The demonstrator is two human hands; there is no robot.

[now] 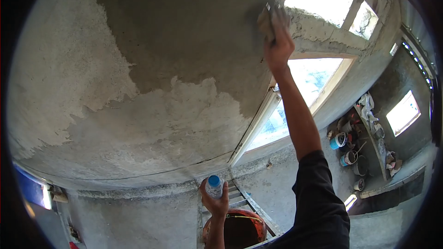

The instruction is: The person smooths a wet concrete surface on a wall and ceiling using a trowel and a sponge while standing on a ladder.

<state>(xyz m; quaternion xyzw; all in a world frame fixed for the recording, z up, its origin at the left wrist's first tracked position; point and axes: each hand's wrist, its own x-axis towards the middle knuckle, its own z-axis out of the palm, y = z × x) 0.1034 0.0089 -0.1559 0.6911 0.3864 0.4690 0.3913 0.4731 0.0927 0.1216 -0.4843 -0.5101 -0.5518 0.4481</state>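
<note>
My left hand (216, 202) is wrapped around a clear plastic bottle (214, 185) with a blue cap, held upright low in the view. Up at the wall, my right hand (280, 41) grips a flat, brownish pad (265, 23), blurred by motion. It lies against the dark, damp-looking plaster (184, 23), close to the rough edge of the upper window opening. Paler, dry plaster (60, 60) with a ragged border covers the left and lower wall. Below the left hand, an orange-red bucket (260, 223) stands by a metal ladder.
The ladder (258, 210) stands beneath me. A wood-framed door or window (339, 76) opens beside my right arm. Several buckets (339, 140) sit on the floor at the right, near a long board (371, 138) with bags and clutter on it.
</note>
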